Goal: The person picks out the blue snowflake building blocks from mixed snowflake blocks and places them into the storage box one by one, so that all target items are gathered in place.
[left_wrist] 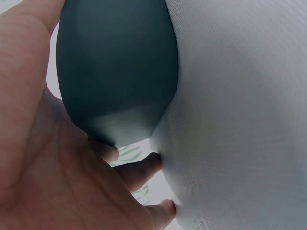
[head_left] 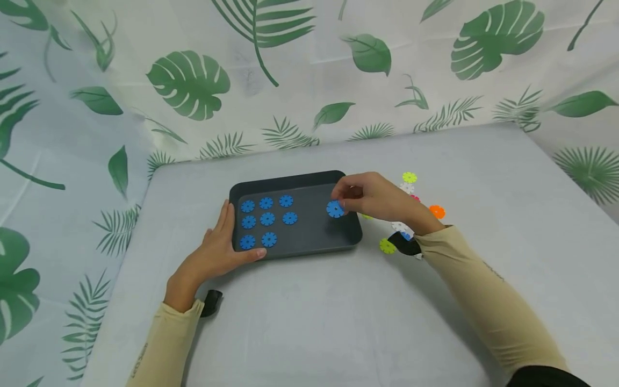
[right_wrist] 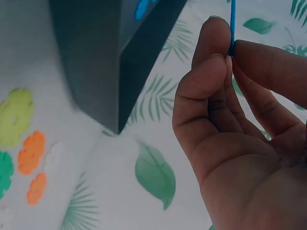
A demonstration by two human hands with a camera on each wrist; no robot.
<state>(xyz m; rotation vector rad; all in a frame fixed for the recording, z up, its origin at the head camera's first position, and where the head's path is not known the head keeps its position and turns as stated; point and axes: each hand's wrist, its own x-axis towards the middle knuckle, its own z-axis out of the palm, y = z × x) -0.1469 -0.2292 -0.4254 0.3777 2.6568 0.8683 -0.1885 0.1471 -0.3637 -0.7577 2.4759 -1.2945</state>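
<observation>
A dark grey tray [head_left: 309, 242] lies on the table with several blue notched discs [head_left: 267, 219] laid in rows on its left side. My left hand [head_left: 217, 247] rests against the tray's near left corner, fingers fairly straight along the left side and thumb at the near rim. The left wrist view shows its fingertips touching the tablecloth beside the tray [left_wrist: 120, 72]. Over the tray's right part, my right hand [head_left: 369, 196] pinches one blue disc [head_left: 335, 209] between thumb and fingers. The right wrist view shows this disc [right_wrist: 233, 26] edge-on at the fingertips.
Right of the tray, loose notched discs lie scattered, among them a yellow disc [head_left: 387, 246], an orange disc [head_left: 437, 212] and white ones; my right forearm hides some. A leaf-patterned cloth [head_left: 300, 70] hangs behind the white-covered table [head_left: 309, 322].
</observation>
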